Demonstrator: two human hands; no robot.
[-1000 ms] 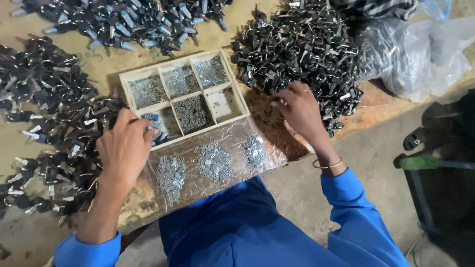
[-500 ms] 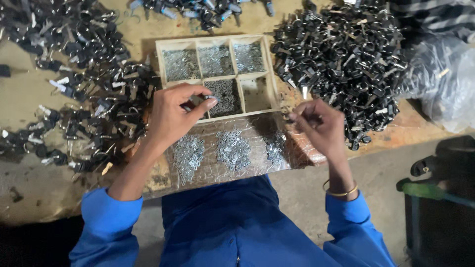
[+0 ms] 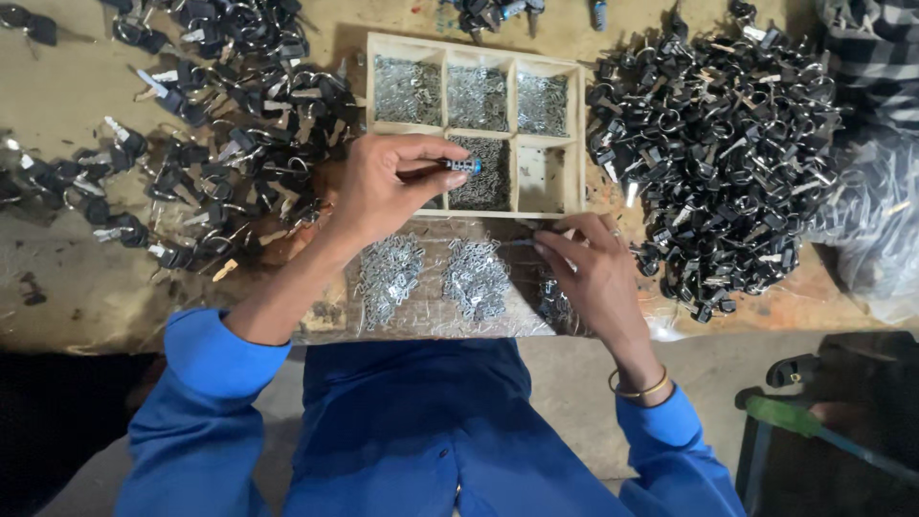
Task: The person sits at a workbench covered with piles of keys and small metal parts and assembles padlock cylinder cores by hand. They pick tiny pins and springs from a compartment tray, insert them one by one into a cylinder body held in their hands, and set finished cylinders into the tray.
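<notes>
My left hand (image 3: 383,187) hovers over the lower left of a wooden compartment tray (image 3: 514,67) and pinches a small silver cylinder with a blue tip (image 3: 463,166). My right hand (image 3: 589,273) rests on the clear lid (image 3: 436,321) in front of the tray, fingers curled around something small that I cannot make out. Under the lid lie heaps of small silver metal parts (image 3: 474,278). The tray's compartments hold similar silver bits; one at the lower right is almost bare.
A big pile of black-headed keys on rings (image 3: 713,163) lies right of the tray. More black keys (image 3: 225,124) spread to the left. A clear plastic bag (image 3: 876,230) sits at the far right. My blue sleeves and lap fill the foreground.
My left hand has lifted from the tray's left side, now holding the blue-tipped cylinder over the tray. My right hand has come from the key pile down onto the clear lid.
</notes>
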